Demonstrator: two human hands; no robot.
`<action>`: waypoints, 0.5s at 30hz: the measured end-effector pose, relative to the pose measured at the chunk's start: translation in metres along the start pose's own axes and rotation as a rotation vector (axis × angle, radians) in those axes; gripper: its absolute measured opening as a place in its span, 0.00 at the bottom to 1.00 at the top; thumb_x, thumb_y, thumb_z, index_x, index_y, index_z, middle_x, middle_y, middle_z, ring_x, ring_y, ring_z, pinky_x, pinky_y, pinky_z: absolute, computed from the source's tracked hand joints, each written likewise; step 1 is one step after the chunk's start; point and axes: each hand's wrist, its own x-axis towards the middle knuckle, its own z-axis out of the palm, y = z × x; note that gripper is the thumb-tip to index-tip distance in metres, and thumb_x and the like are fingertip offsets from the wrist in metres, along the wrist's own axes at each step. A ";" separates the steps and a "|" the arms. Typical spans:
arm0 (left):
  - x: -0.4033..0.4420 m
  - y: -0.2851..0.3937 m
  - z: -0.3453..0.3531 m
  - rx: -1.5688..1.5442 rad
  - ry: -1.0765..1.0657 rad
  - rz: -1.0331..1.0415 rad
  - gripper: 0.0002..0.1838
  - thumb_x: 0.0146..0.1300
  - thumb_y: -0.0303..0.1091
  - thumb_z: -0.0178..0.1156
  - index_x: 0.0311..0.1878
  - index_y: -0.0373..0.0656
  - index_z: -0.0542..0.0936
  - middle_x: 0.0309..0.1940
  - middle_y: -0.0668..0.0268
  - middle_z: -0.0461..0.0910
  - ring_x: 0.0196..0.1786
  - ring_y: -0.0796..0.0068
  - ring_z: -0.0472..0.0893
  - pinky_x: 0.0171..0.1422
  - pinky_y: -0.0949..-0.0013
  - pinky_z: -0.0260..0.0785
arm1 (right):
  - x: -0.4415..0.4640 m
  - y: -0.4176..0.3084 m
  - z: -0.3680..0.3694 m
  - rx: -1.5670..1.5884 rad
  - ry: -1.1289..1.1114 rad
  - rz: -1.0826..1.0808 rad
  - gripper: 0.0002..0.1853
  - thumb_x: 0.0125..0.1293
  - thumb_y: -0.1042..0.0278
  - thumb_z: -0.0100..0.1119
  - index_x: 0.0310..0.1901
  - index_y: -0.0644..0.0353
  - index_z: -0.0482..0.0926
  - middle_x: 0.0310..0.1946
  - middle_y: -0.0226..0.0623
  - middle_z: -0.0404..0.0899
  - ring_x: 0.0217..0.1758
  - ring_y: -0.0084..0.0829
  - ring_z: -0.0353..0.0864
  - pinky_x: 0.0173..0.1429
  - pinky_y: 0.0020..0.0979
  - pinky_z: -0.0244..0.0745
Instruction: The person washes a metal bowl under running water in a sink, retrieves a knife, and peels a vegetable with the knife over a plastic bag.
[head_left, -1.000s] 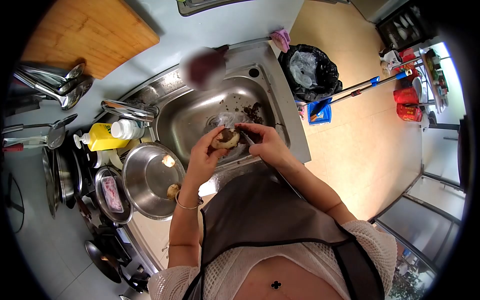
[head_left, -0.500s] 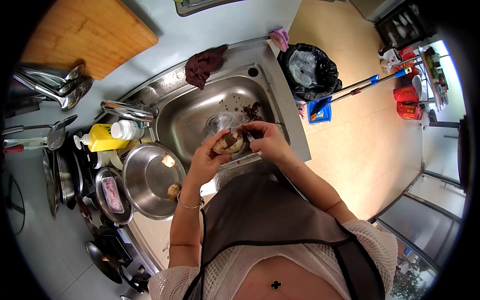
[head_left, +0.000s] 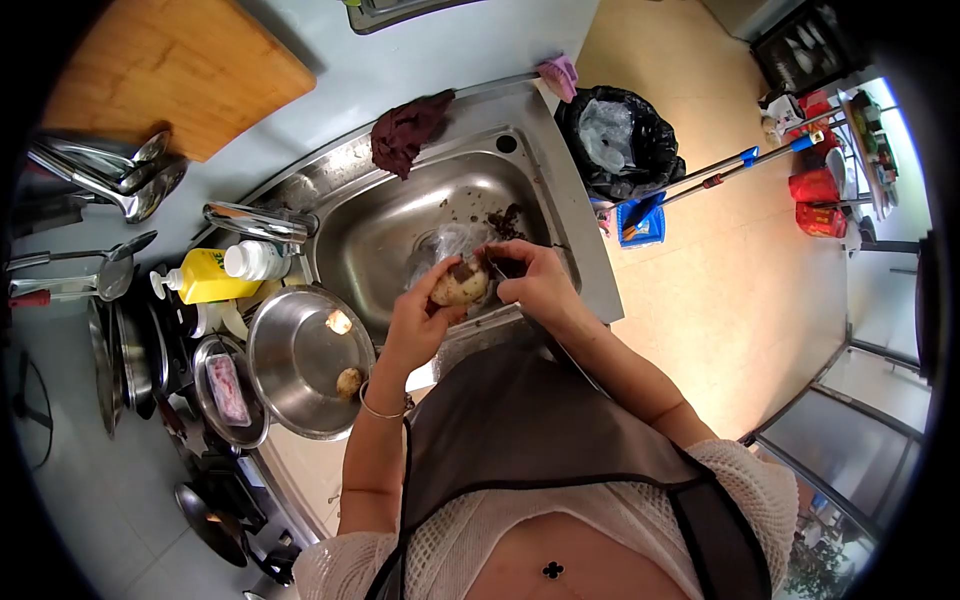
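Observation:
Over the near edge of a steel sink [head_left: 375, 215], my left hand [head_left: 418, 318] is closed round a pale, partly brown-skinned root vegetable [head_left: 461, 286]. My right hand [head_left: 543, 287] is closed on a thin metal tool at the vegetable's right side; the tool is mostly hidden, perhaps a knife. Behind the vegetable, a clear plastic bag [head_left: 458, 240] lies in the sink, and dark peelings [head_left: 507, 221] are to the right of it. A large steel bowl [head_left: 300, 385] with a small brown piece [head_left: 348, 382] in it stands left of my left hand.
A dark red cloth [head_left: 405, 132] hangs over the sink's back rim, near a faucet [head_left: 258, 221]. Yellow bottle [head_left: 212, 277], cutting board [head_left: 185, 75] and wrapped pack [head_left: 228, 390] are at left. A black-lined bin [head_left: 640, 150] and long handles [head_left: 715, 178] are at right.
The vegetable has turned between my hands and shows more of its pale side. My right hand has shifted slightly against it. The dark red cloth, blurred in the earliest frame, is now distinct.

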 end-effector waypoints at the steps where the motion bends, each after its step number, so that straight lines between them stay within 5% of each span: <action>1: 0.001 -0.001 0.000 -0.019 0.012 -0.026 0.29 0.48 0.13 0.54 0.57 0.40 0.67 0.41 0.61 0.75 0.42 0.78 0.75 0.43 0.74 0.71 | 0.001 0.009 0.004 0.002 0.000 0.000 0.26 0.37 0.83 0.54 0.46 0.69 0.72 0.46 0.37 0.71 0.48 0.25 0.71 0.53 0.23 0.66; 3: 0.003 -0.004 0.004 0.018 0.038 -0.007 0.29 0.48 0.13 0.54 0.57 0.40 0.66 0.42 0.62 0.75 0.42 0.79 0.75 0.43 0.74 0.71 | -0.001 0.021 0.021 -0.045 0.125 -0.311 0.28 0.37 0.83 0.55 0.48 0.68 0.71 0.47 0.38 0.69 0.50 0.26 0.70 0.54 0.24 0.66; 6: 0.006 -0.001 0.004 0.011 0.046 0.012 0.29 0.49 0.13 0.54 0.57 0.40 0.66 0.43 0.63 0.74 0.41 0.79 0.74 0.42 0.75 0.71 | -0.010 0.005 0.026 -0.307 0.189 -0.372 0.29 0.37 0.83 0.56 0.49 0.67 0.70 0.47 0.37 0.68 0.50 0.25 0.69 0.53 0.24 0.66; 9: 0.002 -0.002 -0.004 -0.071 -0.025 0.003 0.28 0.50 0.13 0.53 0.58 0.40 0.66 0.44 0.62 0.73 0.39 0.79 0.74 0.41 0.76 0.71 | -0.003 0.001 0.006 -0.318 0.086 -0.273 0.29 0.37 0.83 0.55 0.49 0.67 0.70 0.44 0.35 0.71 0.48 0.23 0.70 0.52 0.22 0.66; 11: 0.002 -0.002 -0.006 -0.106 -0.073 0.002 0.28 0.50 0.13 0.52 0.57 0.39 0.66 0.44 0.62 0.73 0.39 0.79 0.75 0.41 0.76 0.71 | 0.001 -0.007 -0.005 0.001 -0.071 0.116 0.29 0.36 0.82 0.54 0.49 0.67 0.70 0.42 0.35 0.72 0.47 0.23 0.71 0.52 0.22 0.65; 13: 0.002 0.001 -0.003 -0.161 -0.022 -0.033 0.29 0.49 0.13 0.52 0.57 0.40 0.66 0.45 0.62 0.72 0.39 0.79 0.75 0.41 0.76 0.71 | -0.002 0.005 0.011 0.005 -0.009 -0.016 0.30 0.36 0.82 0.55 0.49 0.66 0.71 0.41 0.33 0.73 0.46 0.23 0.72 0.52 0.21 0.66; 15: 0.004 0.001 0.000 -0.124 -0.006 -0.026 0.29 0.49 0.13 0.53 0.58 0.40 0.66 0.44 0.63 0.73 0.39 0.79 0.75 0.41 0.76 0.71 | -0.009 0.007 0.027 -0.172 0.210 -0.380 0.30 0.35 0.82 0.55 0.49 0.67 0.71 0.39 0.33 0.75 0.45 0.23 0.72 0.51 0.21 0.66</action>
